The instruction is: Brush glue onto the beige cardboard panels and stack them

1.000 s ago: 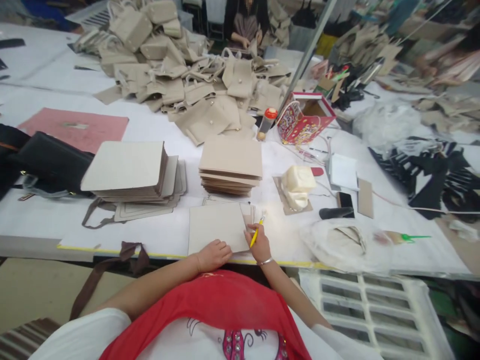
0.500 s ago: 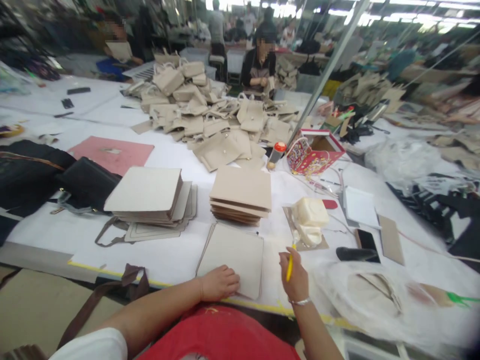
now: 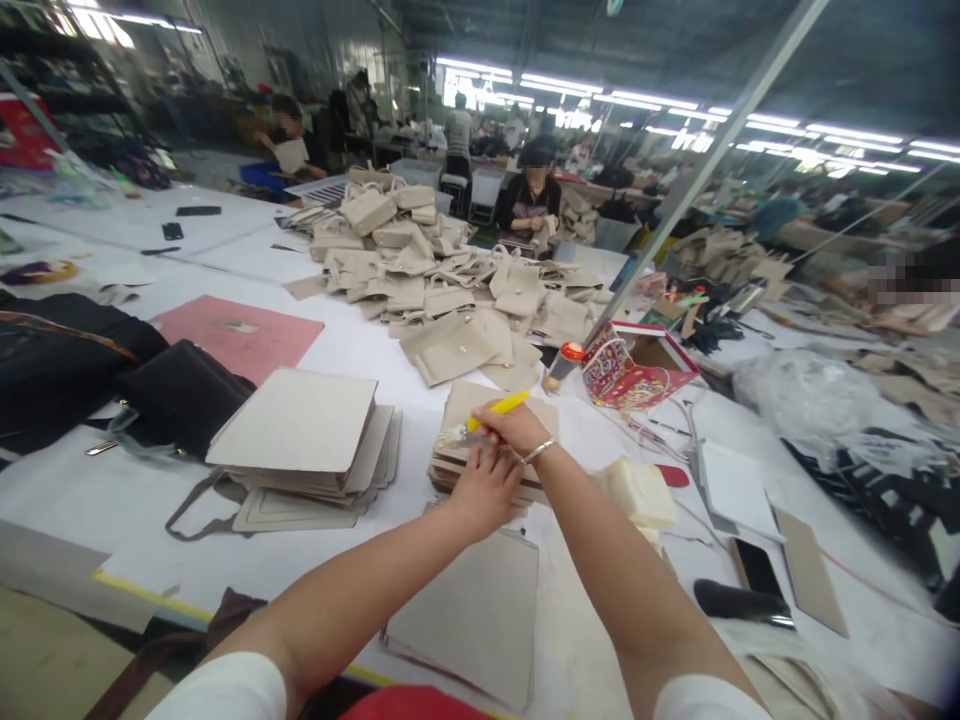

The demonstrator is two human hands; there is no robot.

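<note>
A black bag (image 3: 184, 398) lies on the white worktop (image 3: 97, 510) at the left, beside a pile of pale boards (image 3: 291, 420). In the middle, the left hand (image 3: 486, 490) bends its fingers over a second pile of boards (image 3: 466, 405), maybe not gripping, and the right hand (image 3: 519, 428) holds a yellow pen (image 3: 496, 406) tight.

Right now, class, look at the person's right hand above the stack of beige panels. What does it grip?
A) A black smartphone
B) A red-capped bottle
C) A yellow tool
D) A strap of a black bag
C: the right hand is closed around the yellow tool, held just above the stack of beige panels.
</note>
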